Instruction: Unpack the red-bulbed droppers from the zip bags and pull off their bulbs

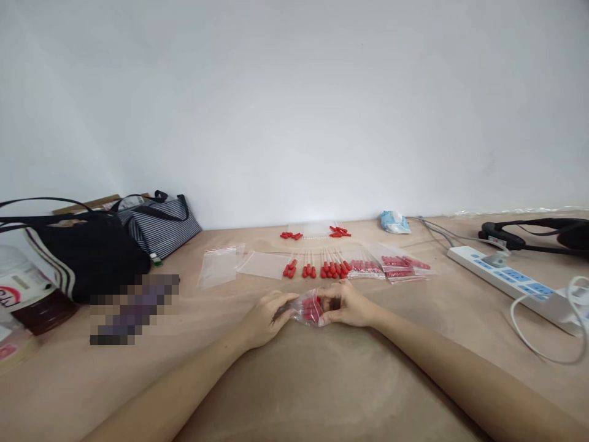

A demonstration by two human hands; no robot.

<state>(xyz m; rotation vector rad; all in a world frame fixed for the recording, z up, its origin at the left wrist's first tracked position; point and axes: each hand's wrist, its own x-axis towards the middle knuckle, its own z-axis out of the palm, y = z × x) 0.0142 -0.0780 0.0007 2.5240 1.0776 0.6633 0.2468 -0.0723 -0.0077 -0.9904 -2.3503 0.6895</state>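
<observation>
A small clear zip bag (304,310) with red-bulbed droppers inside is held between my two hands, just above or on the table. My left hand (269,319) is closed on the bag's left end, thumb and fingers pinching the plastic. On the other side my right hand (347,307) grips the end where the red bulbs (313,309) show through. Behind the hands lie loose droppers (334,269), thin clear stems with red bulbs towards me. To their right are filled bags (398,264). Flat bags (221,266) rest to the left.
Further back lie more red-bulbed droppers (292,235) near the wall. A blue-white packet (394,222), a white power strip (510,279) with cables and a black strapped device (529,233) sit right. At left are a black bag (96,252), a striped bag (161,224) and a bottle (27,294).
</observation>
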